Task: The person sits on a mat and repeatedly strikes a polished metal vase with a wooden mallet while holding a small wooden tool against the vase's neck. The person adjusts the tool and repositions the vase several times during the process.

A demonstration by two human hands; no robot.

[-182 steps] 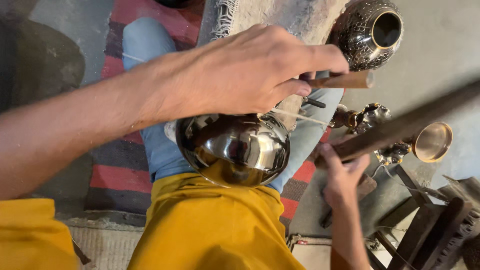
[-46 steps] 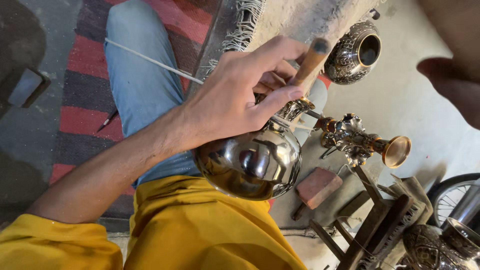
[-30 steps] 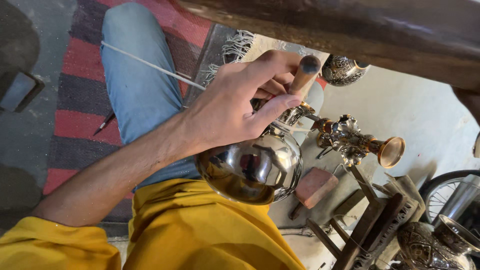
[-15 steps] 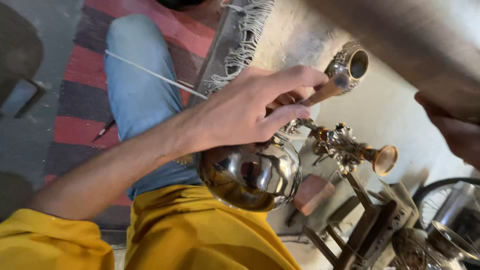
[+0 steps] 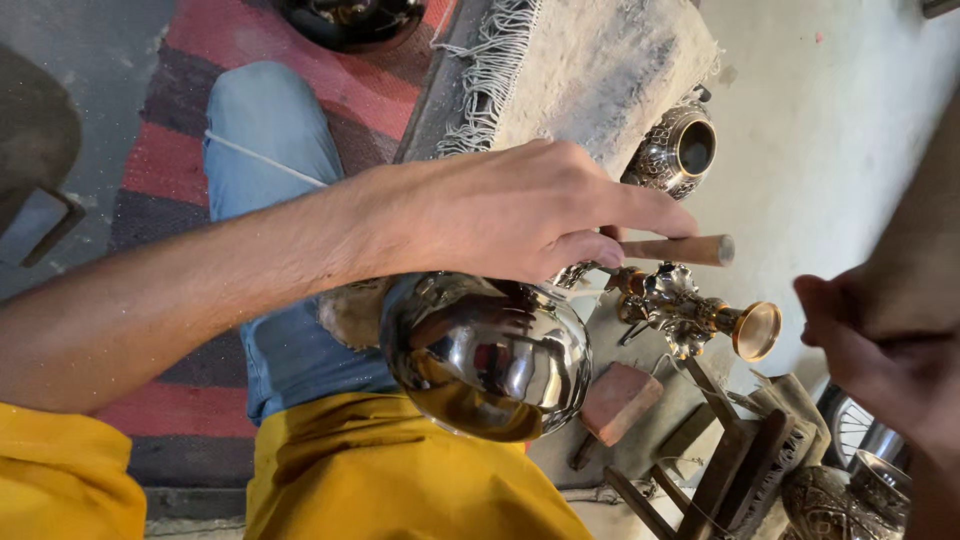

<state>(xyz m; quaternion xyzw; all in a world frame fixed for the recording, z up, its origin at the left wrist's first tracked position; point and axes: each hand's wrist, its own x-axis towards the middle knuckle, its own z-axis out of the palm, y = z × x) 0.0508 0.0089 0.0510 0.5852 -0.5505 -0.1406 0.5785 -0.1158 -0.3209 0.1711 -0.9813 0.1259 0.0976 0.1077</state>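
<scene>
My left hand (image 5: pixel 510 210) is shut on a thin tool with a round wooden handle (image 5: pixel 690 250), held level just above a shiny round metal vessel (image 5: pixel 490 355). The vessel rests against my lap, between my jeans leg (image 5: pixel 270 150) and yellow shirt (image 5: pixel 400 480). The tool's tip is hidden behind my fingers and the vessel's top. My right hand (image 5: pixel 860 345) is at the right edge, blurred and close to the camera. Its fingers are curled around a dark wooden stick (image 5: pixel 925 230) that rises toward the upper right.
An engraved metal pot (image 5: pixel 680 150) stands beside a fringed pale rug (image 5: pixel 590 70). An ornate brass piece with a cup end (image 5: pixel 700 315), a reddish block (image 5: pixel 618 398) and a wooden frame (image 5: pixel 720 470) lie right of the vessel. Another engraved vessel (image 5: pixel 830 500) sits bottom right.
My left hand has turned the wooden-handled tool from pointing up-right to nearly level. The wooden stick has swung from across the top of the view down to the right edge with my right hand.
</scene>
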